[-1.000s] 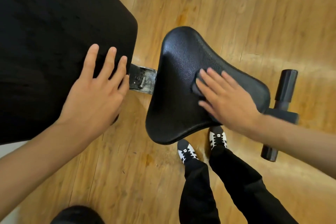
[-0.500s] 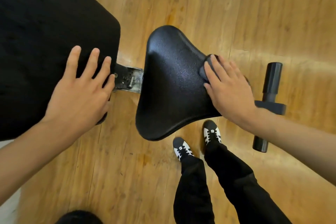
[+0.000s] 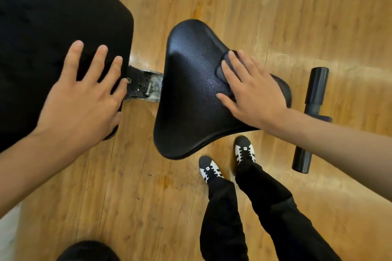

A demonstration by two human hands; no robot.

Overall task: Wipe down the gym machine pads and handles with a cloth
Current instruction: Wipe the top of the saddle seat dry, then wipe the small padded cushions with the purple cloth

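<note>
Left hand (image 3: 82, 99) lay flat, fingers spread, on back pad (image 3: 53, 27) | right hand (image 3: 252, 93) pressed dark cloth (image 3: 222, 70) (mostly hidden) onto seat pad (image 3: 186, 95), fingers straight, not clenched.

The seat pad (image 3: 191, 95) is black, pebble-grained and faintly glossy. At its nine o'clock the bracket (image 3: 146, 87) is bare metal, scuffed and dull; beyond it the back pad (image 3: 53, 17) looks matt black. The cloth (image 3: 219, 73) is dark grey and matt. The floor (image 3: 275, 6) is glossy varnished wood.

Wood floor (image 3: 265, 10) w/ two blk-white shoes (image 3: 210, 170) standing on it.
</note>
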